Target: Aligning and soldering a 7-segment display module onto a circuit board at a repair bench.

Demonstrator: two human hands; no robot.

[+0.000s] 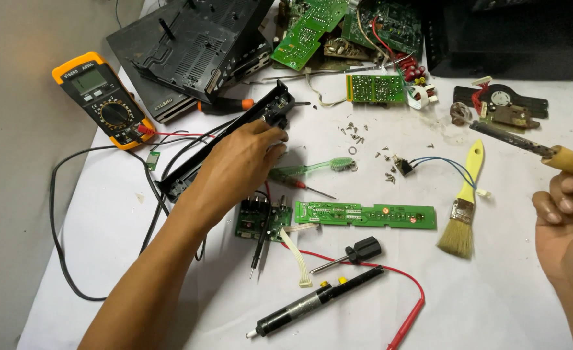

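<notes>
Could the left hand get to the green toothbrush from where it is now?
Probably yes: the left hand rests on the black panel, and the green toothbrush lies uncovered just beside it on the white table.

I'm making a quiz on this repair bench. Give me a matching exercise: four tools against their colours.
1. multimeter
2. toothbrush
3. paintbrush
4. desoldering pump

A. clear green
B. black barrel
C. orange case
D. yellow handle

Pairs: 1-C, 2-A, 3-D, 4-B
</notes>
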